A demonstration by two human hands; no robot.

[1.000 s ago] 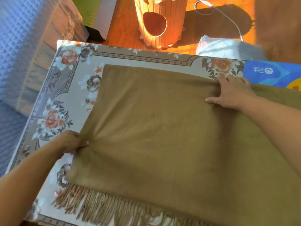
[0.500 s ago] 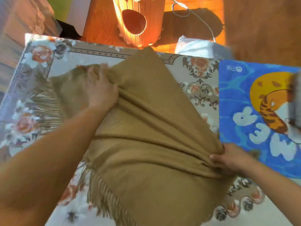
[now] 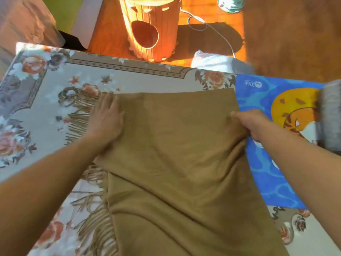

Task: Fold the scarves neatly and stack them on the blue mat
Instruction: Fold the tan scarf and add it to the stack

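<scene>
1. Near end of the tan fringed woollen scarf [image 3: 180, 163] cut off by the bottom edge, below both hands.
2. Grey folded cloth [image 3: 330, 115] blurred and cropped at the right edge, beyond the right hand [image 3: 249, 122].
3. Blue cartoon-printed mat [image 3: 267, 172] partly covered by the scarf's right border and the right forearm.
4. Fringe partly hidden beneath the flat left hand [image 3: 107, 119].
5. Right fingertips out of sight, tucked in the fabric.

Scarf [image 3: 177, 163] lies on floral cloth [image 3: 46, 108], mat [image 3: 262, 172] right.
</scene>
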